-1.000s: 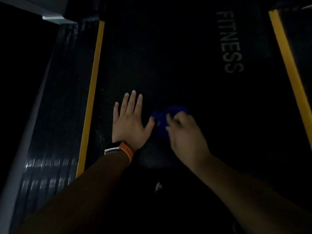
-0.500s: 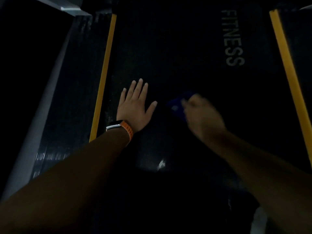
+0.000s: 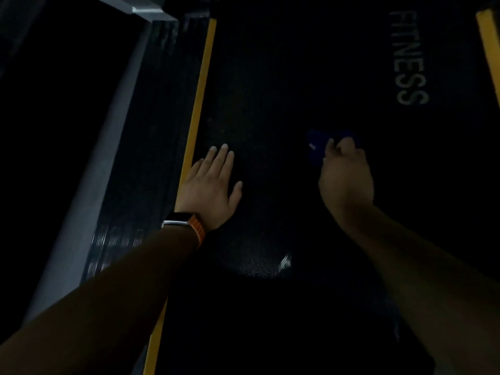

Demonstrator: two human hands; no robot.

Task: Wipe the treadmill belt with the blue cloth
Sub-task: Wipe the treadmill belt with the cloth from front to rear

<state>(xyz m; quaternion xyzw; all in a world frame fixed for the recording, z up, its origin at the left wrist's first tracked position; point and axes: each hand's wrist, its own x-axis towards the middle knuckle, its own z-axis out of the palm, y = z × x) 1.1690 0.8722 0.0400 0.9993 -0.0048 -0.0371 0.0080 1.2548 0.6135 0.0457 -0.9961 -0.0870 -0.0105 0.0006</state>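
Orange strap: a watch [image 3: 186, 224] with an orange band sits on the left wrist, low and left of centre, at the end of a dark forearm that reaches in from the bottom left corner.
Left hand: the left hand [image 3: 209, 185] lies palm down on the treadmill belt [image 3: 270, 90], fingers straight and close together, thumb spread out to the right. Its little-finger side is just beside the left yellow stripe [image 3: 198, 104].
Right hand: the right hand [image 3: 345, 180] reaches in from the bottom right, well apart from the left. Its fingers curl over the blue cloth [image 3: 315, 148] and hold it bunched against the belt.
Cloth: the dark blue fabric shows just beyond and left of the knuckles, near the middle of the belt. Dim light hides its folds.
Belt: black and finely textured, running away from the viewer.
Lettering: grey word FITNESS [image 3: 408, 58] is printed on the belt, far right, beyond the right hand.
Edges: a ribbed black side rail [image 3: 151, 131] lies left of the left stripe; a right yellow stripe [image 3: 489, 41] shows at the top right corner.
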